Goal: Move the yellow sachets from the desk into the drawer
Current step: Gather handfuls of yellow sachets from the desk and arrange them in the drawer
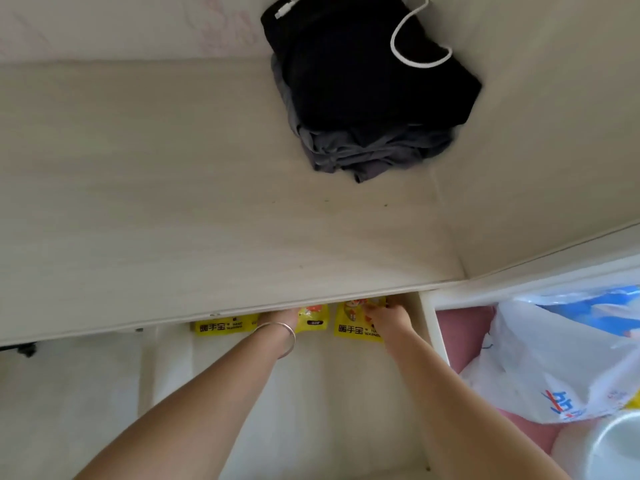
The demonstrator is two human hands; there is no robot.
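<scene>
Drawer (pixel 311 393) open under desk (pixel 207 202) front edge. Yellow sachets (pixel 225 328) lie along drawer back edge, partly tucked beneath desk. Left hand (pixel 278 318) reaches under the edge, fingers hidden: state cannot tell. Right hand (pixel 389 318) presses rightmost sachet (pixel 349 323), fingers curled on it, likely seating it flat. Desk shows no sachets.

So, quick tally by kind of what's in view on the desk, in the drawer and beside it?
Yellow sachets, in the drawer under the desk edge: 3
Folded dark clothes pile, on the desk: 1
White cable, on the pile: 1
Plastic bag, right of the drawer: 1
Total: 6
</scene>
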